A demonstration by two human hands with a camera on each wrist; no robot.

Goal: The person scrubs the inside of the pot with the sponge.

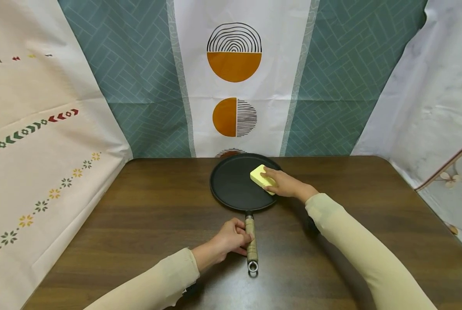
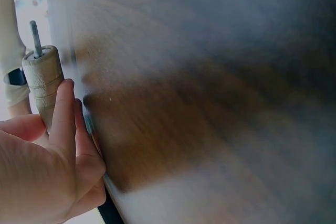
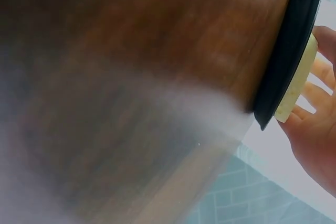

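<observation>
A flat black round pan (image 1: 232, 183) lies on the wooden table, its handle (image 1: 251, 237) pointing toward me and ending in a metal ring. My left hand (image 1: 231, 237) grips this light wooden handle from the left, thumb and fingers on either side of it, as the left wrist view shows too. On the right part of the pan's surface sits a pale yellow sponge (image 1: 258, 175). My right hand (image 1: 286, 184) holds the sponge from its right side against the pan. In the right wrist view the sponge (image 3: 297, 85) touches the pan's face, with the fingers around its edges.
The brown wooden table (image 1: 157, 206) extends on both sides of the pan. Behind its far edge hangs a patterned curtain (image 1: 145, 77), close to the pan's far rim. Light patterned cloths hang at the left (image 1: 41, 150) and the right.
</observation>
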